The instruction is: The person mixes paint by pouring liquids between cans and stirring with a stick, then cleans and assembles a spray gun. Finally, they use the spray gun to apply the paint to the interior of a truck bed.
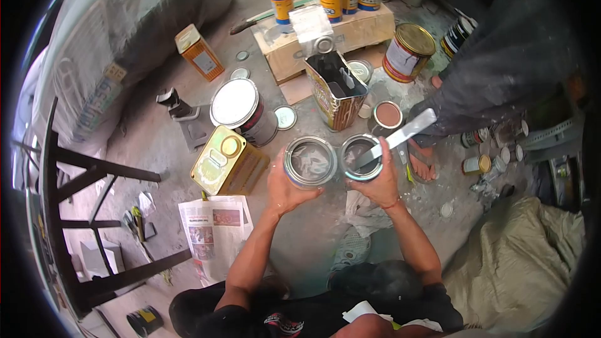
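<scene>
My left hand point(289, 188) is wrapped round the left side of an open paint can point(310, 161) with a greyish film inside. Beside it, my right hand point(380, 181) grips a smaller open can point(360, 158), its fingers also against a flat metal stirring stick point(407, 133) that leans out of the can to the upper right. The two cans stand side by side, their rims very close or touching. Just beyond them is a cut-open rectangular tin point(337, 103), with a can of brown paint point(388, 114) to its right.
A white-lidded can point(235, 102) and a gold rectangular tin point(228, 161) are on the left, near newspaper point(215, 228). Several yellow-blue cans stand on a cardboard box point(282, 56) behind. Another person's leg and bare foot point(421, 164) are at right, above a crumpled tarp point(513, 263).
</scene>
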